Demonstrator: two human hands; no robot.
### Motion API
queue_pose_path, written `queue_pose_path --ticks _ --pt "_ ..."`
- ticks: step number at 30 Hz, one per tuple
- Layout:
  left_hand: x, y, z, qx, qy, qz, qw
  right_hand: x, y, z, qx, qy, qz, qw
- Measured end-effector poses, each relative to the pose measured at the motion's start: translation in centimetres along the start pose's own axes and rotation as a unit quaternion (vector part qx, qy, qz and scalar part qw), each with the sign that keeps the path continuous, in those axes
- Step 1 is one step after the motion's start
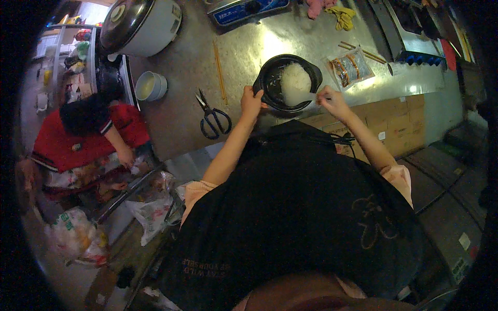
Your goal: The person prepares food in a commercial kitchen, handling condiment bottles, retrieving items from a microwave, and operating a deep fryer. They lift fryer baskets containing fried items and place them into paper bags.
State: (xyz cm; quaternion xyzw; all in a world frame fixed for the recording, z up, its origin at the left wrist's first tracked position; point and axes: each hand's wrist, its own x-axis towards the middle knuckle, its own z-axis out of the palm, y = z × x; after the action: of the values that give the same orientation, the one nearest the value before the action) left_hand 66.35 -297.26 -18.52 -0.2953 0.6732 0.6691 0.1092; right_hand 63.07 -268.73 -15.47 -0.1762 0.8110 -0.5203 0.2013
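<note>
A black two-handled pot [270,99] stands near the front edge of the metal table, with white rice [295,79] heaped to the right inside it. My left hand [252,102] grips the pot's left handle. In my right hand [327,99], at the pot's lower right, is a pale flat utensil, likely a rice paddle [305,97]; its blade lies against the rice. Black-handled scissors [212,118] rest left of my left hand, blades partly apart. Right of the pot lies a clear plastic packet [350,68] with orange markings.
A large rice cooker [151,31] and stacked bowls [160,86] stand at left. Chopsticks [220,74] lie behind the scissors; more sticks [367,54] lie by the packet. A portable gas stove [249,11] and yellow glove [342,17] are at the back. Another person [93,132] is at far left.
</note>
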Motion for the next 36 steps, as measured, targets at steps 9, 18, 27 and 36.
queue_pose_path --ticks 9,18,27,36 --pt "1.2 0.3 -2.0 0.042 -0.036 0.041 0.998 3.0 -6.1 -1.7 0.007 -0.024 0.018 1.0" --pt "2.2 -0.6 -6.2 -0.139 -0.063 0.03 0.988 18.2 -16.4 10.4 -0.366 -0.061 -0.34 0.864" --pt "-2.4 -3.9 -15.0 -0.176 0.001 -0.065 0.982 26.0 -8.6 32.5 -0.411 -0.236 -0.313 0.823" --pt "-5.0 0.1 -11.2 -0.19 -0.006 0.01 0.982 19.4 -14.5 16.7 -0.355 -0.189 -0.283 0.871"
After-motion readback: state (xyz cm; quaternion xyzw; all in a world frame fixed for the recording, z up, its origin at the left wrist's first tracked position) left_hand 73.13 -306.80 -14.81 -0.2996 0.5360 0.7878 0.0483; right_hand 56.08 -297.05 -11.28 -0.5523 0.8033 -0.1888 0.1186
